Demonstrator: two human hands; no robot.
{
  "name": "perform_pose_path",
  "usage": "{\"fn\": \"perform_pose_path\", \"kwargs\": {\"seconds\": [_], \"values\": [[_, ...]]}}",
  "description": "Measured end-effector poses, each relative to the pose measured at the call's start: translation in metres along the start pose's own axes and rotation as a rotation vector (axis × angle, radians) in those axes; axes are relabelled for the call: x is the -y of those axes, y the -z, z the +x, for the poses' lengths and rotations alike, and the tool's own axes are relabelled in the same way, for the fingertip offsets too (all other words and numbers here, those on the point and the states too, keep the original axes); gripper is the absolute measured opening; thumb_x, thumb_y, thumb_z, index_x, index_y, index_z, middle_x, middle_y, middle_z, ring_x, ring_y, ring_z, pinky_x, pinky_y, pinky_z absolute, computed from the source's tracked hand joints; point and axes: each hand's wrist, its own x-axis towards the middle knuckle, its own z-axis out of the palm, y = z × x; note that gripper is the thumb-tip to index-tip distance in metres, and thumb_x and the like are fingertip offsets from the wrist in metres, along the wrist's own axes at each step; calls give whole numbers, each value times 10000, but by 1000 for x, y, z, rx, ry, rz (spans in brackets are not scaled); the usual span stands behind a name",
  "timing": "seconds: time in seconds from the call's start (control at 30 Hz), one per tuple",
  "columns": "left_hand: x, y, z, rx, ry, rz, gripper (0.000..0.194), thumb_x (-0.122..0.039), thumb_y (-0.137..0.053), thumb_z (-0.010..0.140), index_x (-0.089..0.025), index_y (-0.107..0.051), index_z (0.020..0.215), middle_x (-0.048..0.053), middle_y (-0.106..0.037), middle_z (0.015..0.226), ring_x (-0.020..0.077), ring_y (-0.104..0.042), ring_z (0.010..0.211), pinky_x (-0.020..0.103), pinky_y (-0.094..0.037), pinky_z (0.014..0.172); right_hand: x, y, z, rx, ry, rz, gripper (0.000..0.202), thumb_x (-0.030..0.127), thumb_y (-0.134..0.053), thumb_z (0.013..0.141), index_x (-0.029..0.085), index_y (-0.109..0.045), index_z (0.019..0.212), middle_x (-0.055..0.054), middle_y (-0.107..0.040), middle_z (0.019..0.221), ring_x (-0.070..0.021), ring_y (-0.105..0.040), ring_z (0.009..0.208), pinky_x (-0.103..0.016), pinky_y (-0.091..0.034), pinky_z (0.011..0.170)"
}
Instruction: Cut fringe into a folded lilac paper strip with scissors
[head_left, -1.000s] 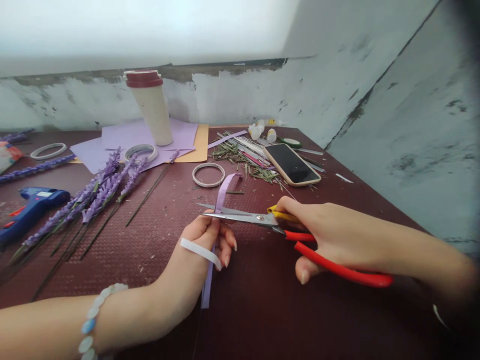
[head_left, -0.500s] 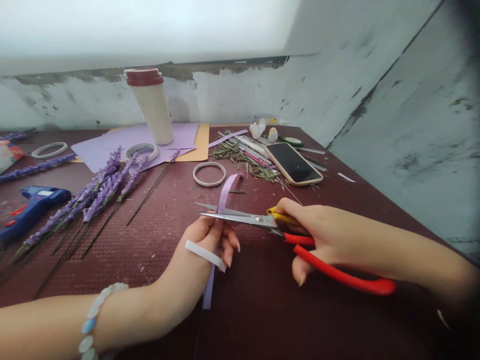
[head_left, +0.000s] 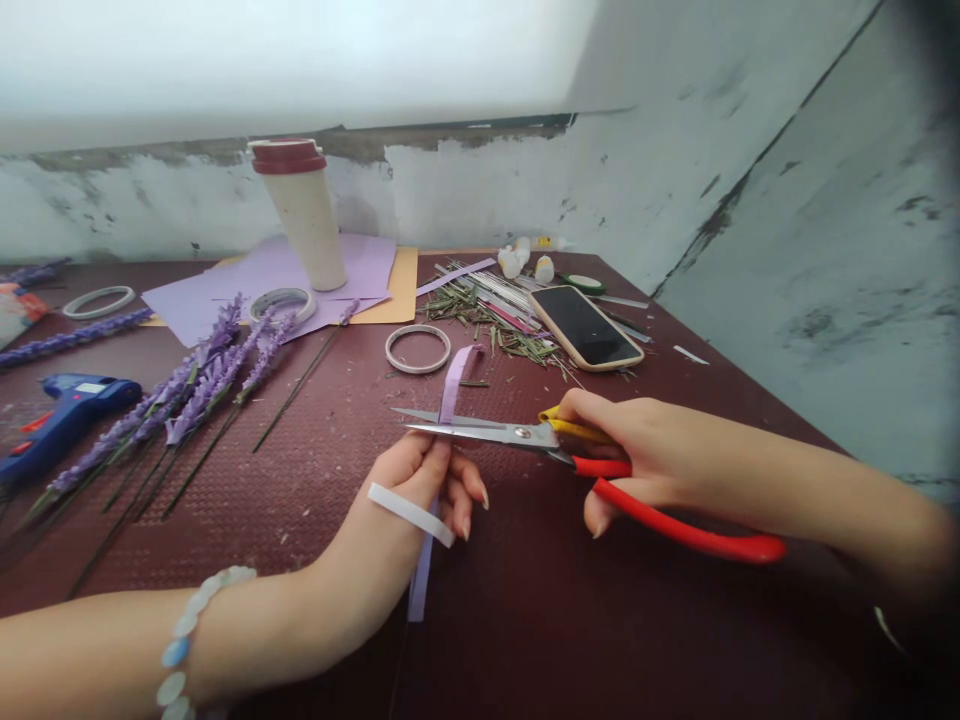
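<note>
My left hand (head_left: 427, 480) pinches a narrow purple paper strip (head_left: 454, 385) between thumb and forefinger. One end curls up above the fingers, and the other hangs below the hand. A white strip (head_left: 410, 513) lies across the back of the thumb. My right hand (head_left: 622, 440) grips scissors (head_left: 517, 433) with red handles, one loop wrapped in yellow. Their blades lie slightly apart around the purple strip, just above my left fingertips. Where the blades cross the strip, the fine edge detail is too small to make out.
Purple flower stems (head_left: 195, 390) and a blue glue gun (head_left: 64, 410) lie left. A lidded cup (head_left: 304, 215) stands on purple paper (head_left: 202, 290). Beyond my hands are a tape roll (head_left: 418, 349), a phone (head_left: 586, 327) and a pile of green clippings (head_left: 480, 300). A wall rises right.
The scissors have shifted slightly to the right and their blades sit a little closer together. The red handle has risen slightly. My left hand keeps hold of the purple strip, nearly still.
</note>
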Motion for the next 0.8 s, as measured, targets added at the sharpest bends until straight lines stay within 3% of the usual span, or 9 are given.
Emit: {"fn": "perform_pose_path", "kwargs": {"seconds": [0.27,0.5,0.8], "values": [[3,3,0,23,26,-26,358,-369,-735,1013,-167,-727,718,-1,-640,568,109,-533,501,216,-405,531,1,3,3,6,-35,-26,505,481,-901,676,322,-465,876,37,-700,809,-313,-697,788,-392,-492,680],[5,4,3,70,23,-124,388,-469,-877,895,-165,-710,722,7,-699,622,84,-556,486,196,-434,513,-8,2,2,7,-35,-2,488,505,-884,692,324,-492,920,38,-702,838,-311,-688,820,-384,-482,696],[6,2,3,55,25,-188,358,-397,-925,886,-177,-683,741,-11,-731,631,68,-579,450,166,-451,478,-7,3,3,-5,-44,0,525,504,-924,666,327,-501,921,46,-695,828,-315,-688,814,-389,-479,690]]}}
